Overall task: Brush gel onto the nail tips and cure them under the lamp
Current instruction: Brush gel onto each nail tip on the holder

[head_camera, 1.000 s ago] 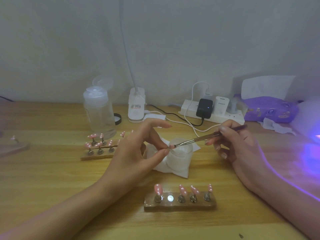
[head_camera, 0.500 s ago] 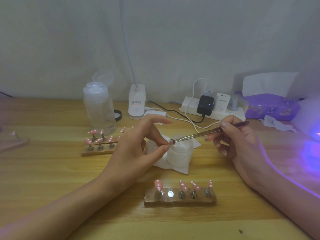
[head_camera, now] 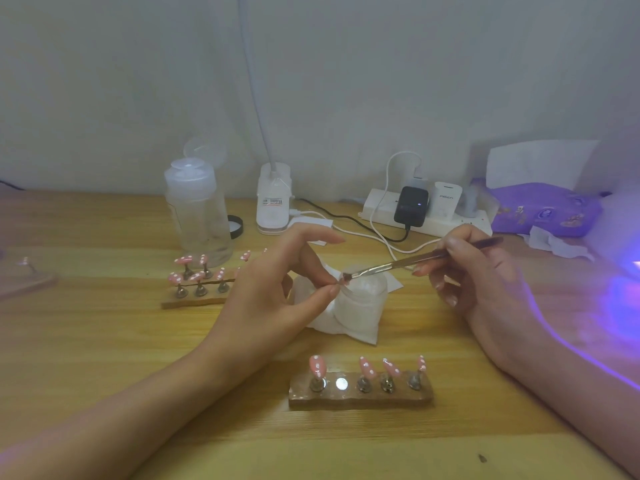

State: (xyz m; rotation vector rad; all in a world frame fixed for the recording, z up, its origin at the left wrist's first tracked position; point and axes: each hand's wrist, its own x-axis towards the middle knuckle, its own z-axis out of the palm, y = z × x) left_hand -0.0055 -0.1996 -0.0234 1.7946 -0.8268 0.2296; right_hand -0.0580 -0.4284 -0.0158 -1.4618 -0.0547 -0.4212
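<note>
Nearest us, in front of the frosted white round jar, a brown wooden strip stand carries four pink white-dotted nail tips on metal studs. A bare silver magnet, second from its left end, marks where the piece in work belongs, we judge. Just left of the jar's rim our left hand pinches a small pink nail tip between thumb and a finger, the forefinger arched clear above. Our right hand, right of the jar, grips a slim metal-handled gel brush like a pen. Its shaft slants down and leftward so the bristles reach the pinched tip above the jar's mouth; whether they actually touch is too small to tell. To lay this coat well we should, in our view, load little gel, pull strokes from base to free edge, keep off our fingertips, and brace both wrists so neither piece wobbles. Beyond the jar to its left sits a second brown wooden stand of pink tips, then a clear plastic pump bottle. Far right of the jar a violet glow spills over the pale wooden table, presumably from the curing lamp, whose body we cannot see.
</note>
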